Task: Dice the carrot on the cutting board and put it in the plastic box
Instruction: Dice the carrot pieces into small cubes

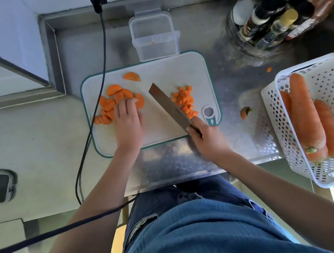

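Note:
A white cutting board with a teal rim lies on the steel counter. Half-moon carrot slices are heaped on its left side, and one slice lies apart near the far edge. My left hand rests on the heap with its fingertips on the slices. A pile of diced carrot sits on the right side. My right hand grips the handle of a knife, whose blade lies slanted between the two piles. The clear plastic box stands just beyond the board, with one small bit inside.
A white perforated basket holding whole carrots stands at the right. A cut carrot top and a small scrap lie on the counter. Bottles crowd the far right. A black cable crosses the board's left edge.

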Action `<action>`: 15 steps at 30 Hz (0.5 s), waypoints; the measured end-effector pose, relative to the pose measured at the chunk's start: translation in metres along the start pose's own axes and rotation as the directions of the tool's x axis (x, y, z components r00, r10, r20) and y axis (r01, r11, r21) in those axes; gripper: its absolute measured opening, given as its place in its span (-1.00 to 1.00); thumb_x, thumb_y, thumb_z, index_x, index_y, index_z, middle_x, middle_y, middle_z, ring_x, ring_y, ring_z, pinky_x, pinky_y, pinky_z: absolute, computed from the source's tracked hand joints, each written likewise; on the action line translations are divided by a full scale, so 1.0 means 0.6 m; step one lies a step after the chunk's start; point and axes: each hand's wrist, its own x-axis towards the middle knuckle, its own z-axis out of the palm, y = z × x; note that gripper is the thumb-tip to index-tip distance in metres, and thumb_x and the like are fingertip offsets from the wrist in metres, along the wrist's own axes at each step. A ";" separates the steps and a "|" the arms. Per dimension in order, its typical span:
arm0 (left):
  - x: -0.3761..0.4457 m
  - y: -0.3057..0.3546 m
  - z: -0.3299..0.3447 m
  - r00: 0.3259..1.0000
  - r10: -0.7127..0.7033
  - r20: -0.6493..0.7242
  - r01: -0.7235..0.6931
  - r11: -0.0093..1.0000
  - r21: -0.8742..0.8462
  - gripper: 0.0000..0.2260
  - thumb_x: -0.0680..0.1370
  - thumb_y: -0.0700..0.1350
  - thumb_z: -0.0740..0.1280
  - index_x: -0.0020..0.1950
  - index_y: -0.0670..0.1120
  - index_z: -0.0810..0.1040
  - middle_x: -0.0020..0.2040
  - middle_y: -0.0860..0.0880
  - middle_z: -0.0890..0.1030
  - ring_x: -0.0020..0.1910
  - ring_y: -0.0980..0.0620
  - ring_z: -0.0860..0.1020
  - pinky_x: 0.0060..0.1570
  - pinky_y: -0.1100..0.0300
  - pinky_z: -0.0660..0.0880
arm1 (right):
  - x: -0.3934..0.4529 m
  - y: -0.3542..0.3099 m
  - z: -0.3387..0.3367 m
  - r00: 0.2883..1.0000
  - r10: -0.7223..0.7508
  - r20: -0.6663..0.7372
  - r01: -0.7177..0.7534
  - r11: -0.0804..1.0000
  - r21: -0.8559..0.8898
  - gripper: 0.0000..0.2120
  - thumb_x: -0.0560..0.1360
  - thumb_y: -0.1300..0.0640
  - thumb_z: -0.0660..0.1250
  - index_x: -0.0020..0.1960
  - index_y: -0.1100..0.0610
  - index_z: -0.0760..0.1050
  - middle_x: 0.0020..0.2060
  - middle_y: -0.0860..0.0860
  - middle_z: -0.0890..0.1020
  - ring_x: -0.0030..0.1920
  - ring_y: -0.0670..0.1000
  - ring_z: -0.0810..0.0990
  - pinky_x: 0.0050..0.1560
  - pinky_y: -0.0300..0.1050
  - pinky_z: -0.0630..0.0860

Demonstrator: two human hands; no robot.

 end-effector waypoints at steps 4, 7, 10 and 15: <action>0.008 -0.010 -0.007 0.998 0.010 0.058 -0.011 1.000 0.007 -0.76 0.49 -0.30 0.28 0.15 -0.26 0.48 0.13 -0.26 0.49 0.09 -0.27 0.45 0.15 -0.04 0.35 | 0.033 0.010 -0.027 0.999 -0.031 0.033 0.034 0.996 -0.081 -0.84 0.61 0.07 0.14 0.15 0.08 0.38 -0.21 0.17 0.55 -0.29 0.21 0.53 -0.29 0.03 0.53; 0.013 -0.011 -0.011 0.999 0.018 0.039 -0.019 0.999 0.039 -0.73 0.45 -0.28 0.31 0.15 -0.25 0.49 0.14 -0.24 0.50 0.11 -0.23 0.41 0.17 -0.04 0.31 | 0.063 0.013 -0.061 0.996 -0.045 0.077 0.051 0.995 -0.081 -0.89 0.60 0.03 0.16 0.10 -0.02 0.39 -0.29 0.09 0.50 -0.32 0.17 0.51 -0.31 0.01 0.49; 0.022 -0.015 -0.014 0.997 -0.014 0.075 0.008 0.997 0.072 -0.67 0.44 -0.25 0.34 0.20 -0.25 0.46 0.20 -0.23 0.48 0.20 -0.25 0.39 0.29 -0.09 0.26 | 0.089 0.014 -0.086 0.993 -0.061 0.105 0.077 0.985 -0.157 -0.85 0.59 -0.02 0.17 0.15 -0.13 0.39 -0.25 0.07 0.54 -0.25 0.16 0.53 -0.25 -0.02 0.50; 0.043 -0.024 -0.015 0.993 -0.045 0.109 0.038 0.997 0.062 -0.62 0.53 -0.19 0.28 0.33 -0.26 0.40 0.32 -0.23 0.42 0.33 -0.25 0.34 0.28 -0.15 0.30 | 0.094 0.005 -0.089 0.982 -0.146 0.122 0.158 0.983 -0.089 -0.88 0.59 0.03 0.20 0.11 -0.05 0.43 -0.32 0.09 0.51 -0.35 0.10 0.46 -0.29 -0.02 0.47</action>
